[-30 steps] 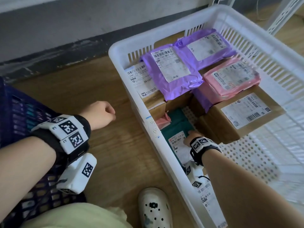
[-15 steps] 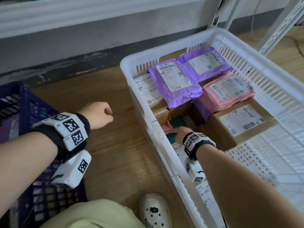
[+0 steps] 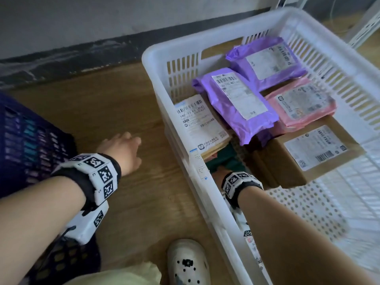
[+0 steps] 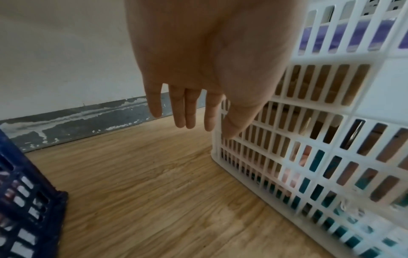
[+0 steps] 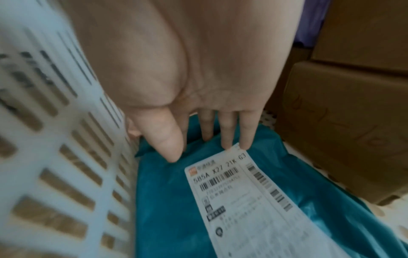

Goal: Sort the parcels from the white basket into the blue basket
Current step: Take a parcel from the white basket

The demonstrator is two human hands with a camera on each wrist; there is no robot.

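The white basket [image 3: 156, 58] stands on the floor at right and holds several parcels. My right hand [image 3: 217, 173] reaches down along its near left wall. In the right wrist view that hand [image 5: 207, 132] has straight fingers [image 5: 245, 139] and thumb touching the far end of a teal parcel [image 5: 176, 209] with a white label. Only a teal strip [image 3: 226, 159] shows from the head. My left hand [image 3: 123, 149] hovers over the floor between the baskets, fingers [image 4: 178, 113] straight and holding nothing. The blue basket [image 3: 24, 145] is at far left.
Two purple parcels [image 3: 236, 103] [image 3: 267, 60], a pink one [image 3: 304, 103], a brown box [image 3: 308, 153] and a flat labelled parcel [image 3: 199, 124] fill the basket's far half. Brown boxes [image 5: 344, 122] stand right beside the teal parcel. A white shoe [image 3: 185, 264] is near the basket. A wall runs behind.
My left hand has gone from a fist to straight fingers and moved closer to the white basket. The right hand slid forward along the teal parcel to its far end.
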